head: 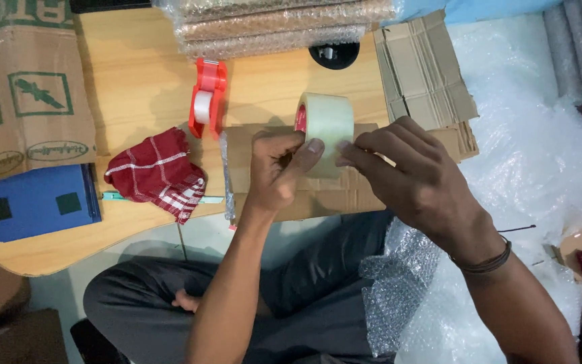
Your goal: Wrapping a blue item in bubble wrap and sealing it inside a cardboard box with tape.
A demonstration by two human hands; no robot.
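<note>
Gripping a roll of clear packing tape [327, 128] from both sides, the left hand [279, 168] has its thumb pressed on the roll's face while the right hand [409, 172] pinches at the edge beside it, possibly at the loose end, though that is hard to see. The roll is held upright just above a flat piece of brown cardboard [345, 195] lying on the wooden table [143, 81]. A red tape dispenser [207, 98] stands near the roll's left. A red checked cloth [159, 174] lies further left, beside a blue folder [38, 201]. Bubble wrap [533, 155] spreads at the right.
</note>
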